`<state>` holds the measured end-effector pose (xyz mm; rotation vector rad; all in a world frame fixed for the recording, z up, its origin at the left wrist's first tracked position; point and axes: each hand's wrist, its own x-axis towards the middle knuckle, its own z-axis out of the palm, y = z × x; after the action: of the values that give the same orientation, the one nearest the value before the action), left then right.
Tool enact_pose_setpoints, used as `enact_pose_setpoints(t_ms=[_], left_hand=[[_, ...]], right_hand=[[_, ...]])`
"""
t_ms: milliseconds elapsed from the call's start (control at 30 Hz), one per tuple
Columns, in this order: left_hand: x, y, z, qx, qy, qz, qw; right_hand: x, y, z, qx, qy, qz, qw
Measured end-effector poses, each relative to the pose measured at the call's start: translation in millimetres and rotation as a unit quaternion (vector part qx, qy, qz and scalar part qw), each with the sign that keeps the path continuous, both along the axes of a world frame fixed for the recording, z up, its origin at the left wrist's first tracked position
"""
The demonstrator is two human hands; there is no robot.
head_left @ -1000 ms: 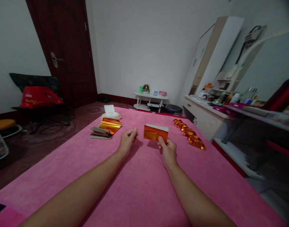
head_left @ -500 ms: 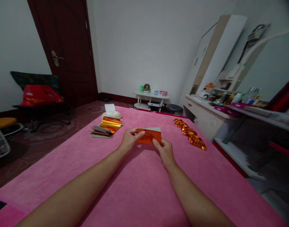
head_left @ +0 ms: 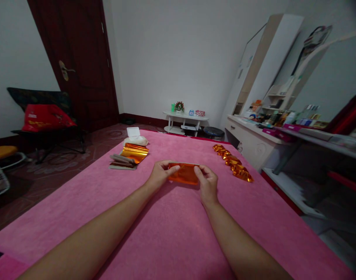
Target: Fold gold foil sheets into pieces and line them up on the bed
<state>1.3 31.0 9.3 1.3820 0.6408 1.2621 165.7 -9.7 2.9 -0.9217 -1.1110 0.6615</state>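
Observation:
An orange foil sheet (head_left: pixel 184 173), folded into a rectangle, is held low over the pink cloth (head_left: pixel 172 229). My left hand (head_left: pixel 159 175) pinches its left end with thumb and fingers closed. My right hand (head_left: pixel 208 183) grips its right end the same way. Both forearms reach forward over the cloth.
A stack of gold foil sheets (head_left: pixel 130 155) and a white wipes pack (head_left: pixel 135 138) lie at the far left of the cloth. A row of folded orange foil pieces (head_left: pixel 232 167) runs along the right side. A cluttered desk (head_left: pixel 262 136) stands to the right, a dark door (head_left: pixel 79 62) at back left.
My left hand came over and took the sheet's left end. The sheet went from upright in my right hand to lower and flatter, held between both hands.

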Motion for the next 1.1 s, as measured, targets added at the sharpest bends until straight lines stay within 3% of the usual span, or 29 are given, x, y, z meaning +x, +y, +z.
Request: enact_pose_setpoints(t_ms=[533,1100], left_hand=[[1.4,-2.4,3.3,-0.010,-0.001,0.054,0.999],[0.9,-1.2,-1.0,0.002,0.025,0.056,0.998]], right_hand=[[1.6,3.2,-2.7,0.012,0.008,-0.045,0.999],[1.1,1.0,-0.1,-0.025,-0.007,-0.067,0.997]])
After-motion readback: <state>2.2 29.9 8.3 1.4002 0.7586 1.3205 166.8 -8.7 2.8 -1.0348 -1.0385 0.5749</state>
